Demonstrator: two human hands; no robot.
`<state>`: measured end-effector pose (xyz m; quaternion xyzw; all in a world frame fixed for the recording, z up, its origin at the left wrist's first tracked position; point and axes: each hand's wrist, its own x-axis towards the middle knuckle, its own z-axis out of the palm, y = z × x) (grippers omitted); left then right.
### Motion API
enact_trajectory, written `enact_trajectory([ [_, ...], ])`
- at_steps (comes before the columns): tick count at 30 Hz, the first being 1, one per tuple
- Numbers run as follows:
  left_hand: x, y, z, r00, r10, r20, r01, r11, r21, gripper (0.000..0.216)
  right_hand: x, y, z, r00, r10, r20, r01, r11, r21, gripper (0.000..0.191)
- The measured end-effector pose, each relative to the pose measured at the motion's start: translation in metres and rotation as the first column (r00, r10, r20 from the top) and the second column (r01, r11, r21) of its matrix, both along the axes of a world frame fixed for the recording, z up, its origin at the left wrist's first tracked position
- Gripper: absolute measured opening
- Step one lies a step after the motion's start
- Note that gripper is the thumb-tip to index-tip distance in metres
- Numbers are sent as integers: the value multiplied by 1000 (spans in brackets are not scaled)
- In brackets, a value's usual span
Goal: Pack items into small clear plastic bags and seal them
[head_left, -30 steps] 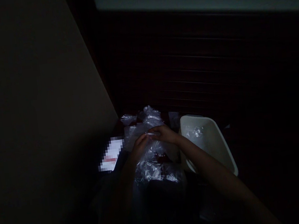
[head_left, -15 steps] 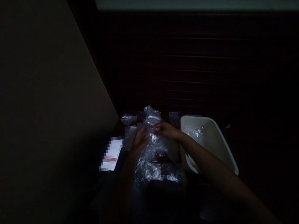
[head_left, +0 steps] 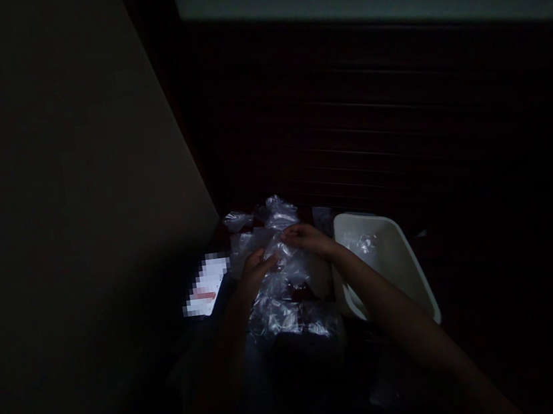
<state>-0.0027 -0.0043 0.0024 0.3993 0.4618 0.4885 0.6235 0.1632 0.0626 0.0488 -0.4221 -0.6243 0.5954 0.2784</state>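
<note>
The scene is very dark. My left hand [head_left: 256, 266] and my right hand [head_left: 305, 238] meet over a heap of crumpled clear plastic bags [head_left: 282, 310]. Both hands pinch one small clear plastic bag [head_left: 282, 253] between them, the right at its top edge, the left at its left side. What lies inside the bag is too dim to make out. Dark red bits show under the heap.
A white rectangular tub [head_left: 389, 264] stands just right of the heap with a little clear plastic inside. A white paper slip [head_left: 205, 286] lies to the left. A pale wall rises on the left; a dark slatted panel fills the back.
My left hand has dropped slightly and moved left while the right stayed high, so the small bag is now stretched between them.
</note>
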Motion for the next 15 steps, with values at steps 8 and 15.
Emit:
enact_trajectory([
  [8, -2, 3, -4, 997, 74, -37, -73, 997, 24, 21, 3, 2, -1, 996, -89, 32, 87, 994, 62, 45],
  [15, -6, 6, -4, 961, 271, 62, -275, 958, 85, 23, 3, 5, -3, 978, -207, -36, 209, 975, 74, 45],
])
